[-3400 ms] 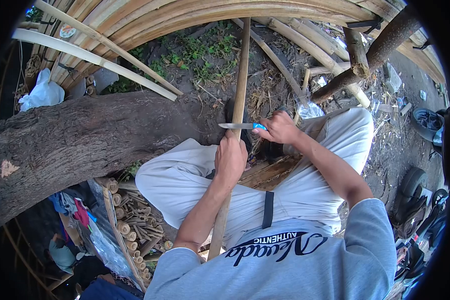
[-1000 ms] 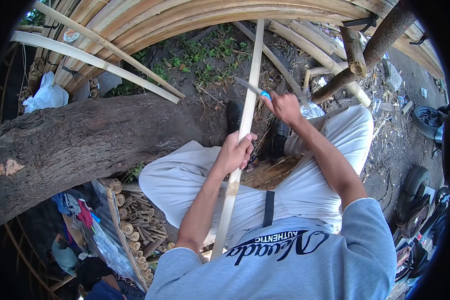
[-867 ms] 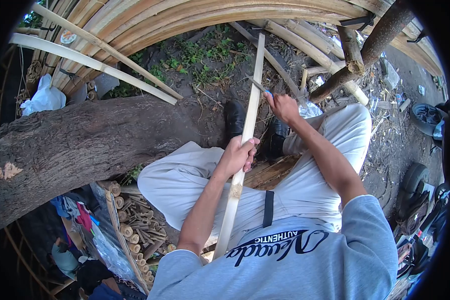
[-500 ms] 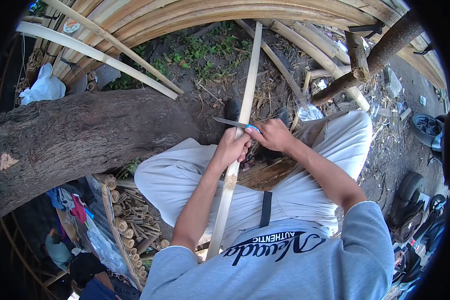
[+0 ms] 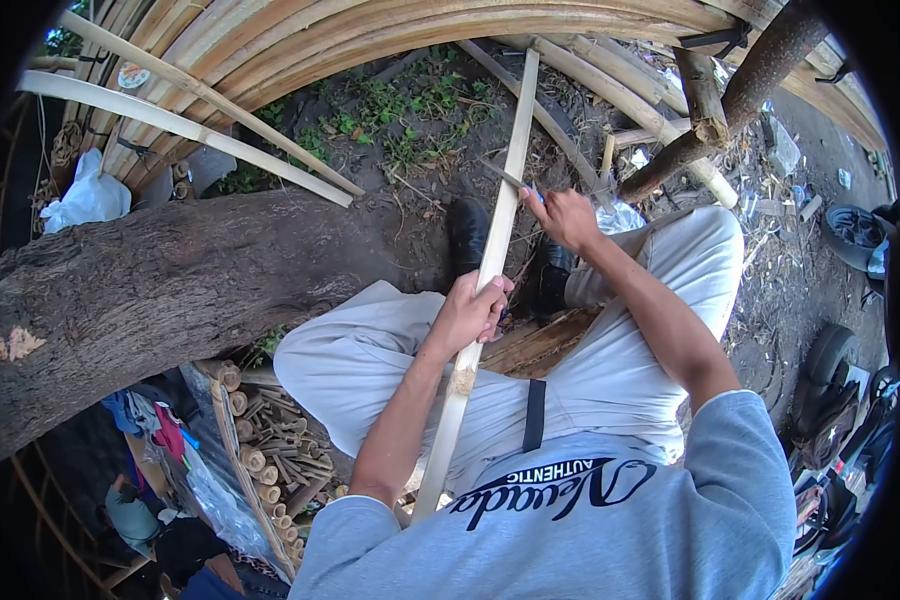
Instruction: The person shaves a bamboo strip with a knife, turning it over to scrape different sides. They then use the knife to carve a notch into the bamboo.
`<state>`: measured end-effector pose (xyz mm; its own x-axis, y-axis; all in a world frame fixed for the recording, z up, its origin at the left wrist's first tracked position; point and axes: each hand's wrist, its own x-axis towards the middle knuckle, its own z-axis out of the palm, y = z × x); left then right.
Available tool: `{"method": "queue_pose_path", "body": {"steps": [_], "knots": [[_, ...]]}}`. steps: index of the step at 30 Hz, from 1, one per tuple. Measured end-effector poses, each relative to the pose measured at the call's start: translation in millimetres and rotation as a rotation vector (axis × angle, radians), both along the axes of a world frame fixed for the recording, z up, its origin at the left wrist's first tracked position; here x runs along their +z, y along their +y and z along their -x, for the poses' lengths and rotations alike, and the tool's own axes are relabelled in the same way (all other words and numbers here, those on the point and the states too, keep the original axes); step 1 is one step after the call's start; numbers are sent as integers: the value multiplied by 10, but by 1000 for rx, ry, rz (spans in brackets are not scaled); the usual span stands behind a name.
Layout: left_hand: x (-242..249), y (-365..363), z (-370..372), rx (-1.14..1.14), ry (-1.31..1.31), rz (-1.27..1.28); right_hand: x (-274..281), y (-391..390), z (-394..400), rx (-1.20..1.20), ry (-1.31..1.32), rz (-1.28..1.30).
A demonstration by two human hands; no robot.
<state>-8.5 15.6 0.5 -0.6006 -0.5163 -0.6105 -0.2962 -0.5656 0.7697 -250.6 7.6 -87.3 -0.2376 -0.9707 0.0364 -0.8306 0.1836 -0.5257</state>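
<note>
A long pale bamboo strip [image 5: 500, 235] runs from my lap up and away in front of me, with a darker node near its middle. My left hand [image 5: 467, 313] is wrapped round the strip just above that node. Farther up, my right hand [image 5: 567, 217] grips a knife [image 5: 511, 178] by its blue handle, which my fingers mostly cover. The blade lies across the strip and its tip points to the upper left. My dark boots [image 5: 467, 232] are on the ground beneath the strip.
A thick tree trunk [image 5: 170, 290] lies to my left. Long bamboo slats [image 5: 370, 55] are stacked across the far side. Cut bamboo pieces [image 5: 280, 440] fill a spot at lower left, near another person [image 5: 135, 515]. A forked branch [image 5: 750, 100] stands at upper right.
My right hand with the knife has slid up the bamboo strip, away from my body and from my left hand. My left hand keeps its hold, slightly lower in view.
</note>
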Motion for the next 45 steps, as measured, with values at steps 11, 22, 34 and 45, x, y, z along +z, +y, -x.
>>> {"method": "queue_pose_path", "body": {"steps": [11,22,34,45], "knots": [[16,-109,27,7,-89,177,224,333,-243,502,-46,156],[181,-2,20,-9,-52,119,-246,-132,224,-210,-9,130],[55,-235,-32,-14,-135,153,341,317,-487,467,-288,58],[105,-157,56,24,20,107,9,130,-124,528,83,310]]}}
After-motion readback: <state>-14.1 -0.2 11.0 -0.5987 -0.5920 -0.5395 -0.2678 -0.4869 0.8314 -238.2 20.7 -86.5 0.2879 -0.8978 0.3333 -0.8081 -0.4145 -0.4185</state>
